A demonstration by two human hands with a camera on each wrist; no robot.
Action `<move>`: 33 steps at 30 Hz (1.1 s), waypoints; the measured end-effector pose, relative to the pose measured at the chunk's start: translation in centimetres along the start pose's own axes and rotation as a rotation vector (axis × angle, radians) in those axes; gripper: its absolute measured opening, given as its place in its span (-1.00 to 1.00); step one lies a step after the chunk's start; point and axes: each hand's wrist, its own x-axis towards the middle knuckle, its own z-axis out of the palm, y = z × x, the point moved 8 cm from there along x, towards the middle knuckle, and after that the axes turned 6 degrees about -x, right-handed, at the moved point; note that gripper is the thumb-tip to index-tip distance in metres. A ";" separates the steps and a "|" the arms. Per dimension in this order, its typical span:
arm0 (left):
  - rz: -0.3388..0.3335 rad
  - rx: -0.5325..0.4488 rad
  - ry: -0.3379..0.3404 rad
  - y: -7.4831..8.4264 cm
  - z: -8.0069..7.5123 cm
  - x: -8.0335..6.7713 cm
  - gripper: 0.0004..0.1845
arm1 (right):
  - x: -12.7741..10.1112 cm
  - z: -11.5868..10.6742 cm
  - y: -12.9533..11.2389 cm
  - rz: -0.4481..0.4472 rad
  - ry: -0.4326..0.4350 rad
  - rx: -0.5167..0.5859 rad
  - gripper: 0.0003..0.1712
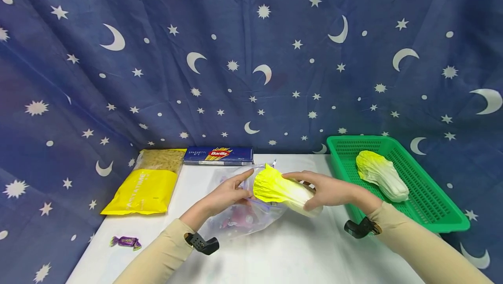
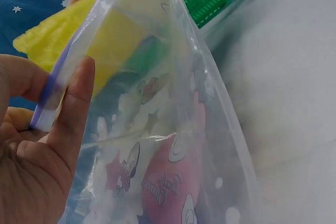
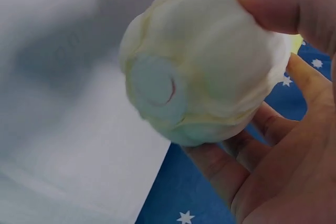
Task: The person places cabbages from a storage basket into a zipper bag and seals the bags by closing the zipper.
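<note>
Four containers show in our head view: a green basket [image 1: 430, 209] at the right of the bench [image 1: 294, 255] with one cabbage [image 1: 383, 175] lying in it, a clear zip bag [image 1: 251, 226] in the middle, a yellow pasta pack [image 1: 149, 190] with pasta visible through its clear part, and a blue spaghetti box [image 1: 218, 156] just beside it, whose inside we cannot see. Our left hand [image 1: 228, 194] is at the bag's mouth, and our right hand [image 1: 330, 188] holds a second cabbage [image 1: 287, 190], its yellow leafy end at that mouth. A purple wrapped candy [image 1: 125, 242] lies near the pack, on the left of the bench. From the left wrist, we see the fingers pinching the bag's rim by its purple seal; pink printed figures mark the plastic, and the yellow leaves show partly through it, though how far inside they reach we cannot tell. From the right wrist, we see thumb and fingers spread round the pale stem end, the bag beyond it.
</note>
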 end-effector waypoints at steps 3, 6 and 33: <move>0.001 0.005 -0.007 0.0 0.0 0.0 -0.17 | 0.1 0.2 0.3 0.023 0.006 -0.084 0.06; 0.003 0.003 -0.014 0.0 0.1 0.0 -0.18 | 0.3 0.6 0.6 0.048 -0.002 -0.155 0.07; 0.091 0.280 -0.047 0.8 2.1 0.5 -0.19 | 2.6 0.9 0.5 0.161 -0.039 -0.355 0.02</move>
